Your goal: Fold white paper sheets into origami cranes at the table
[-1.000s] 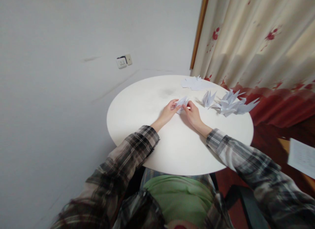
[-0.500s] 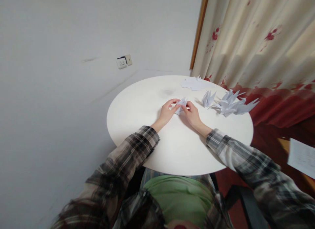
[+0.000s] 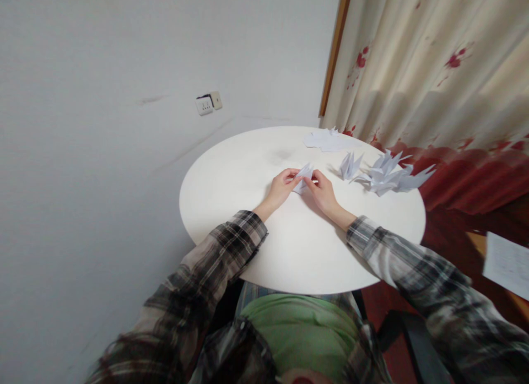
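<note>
Just twelve-ward of the tabletop's (image 3: 306, 252) middle, the left hand (image 3: 281, 188) and right hand (image 3: 324, 192) are both pinching a folded paper (image 3: 306, 170), which is now sitting slightly further toward nine o'clock and looking narrower than a second ago, so the work is apparently advancing by small adjustments. The hands are hiding its creases; toward two o'clock, paper birds (image 3: 380, 181) are overlapping too closely for counting.
</note>
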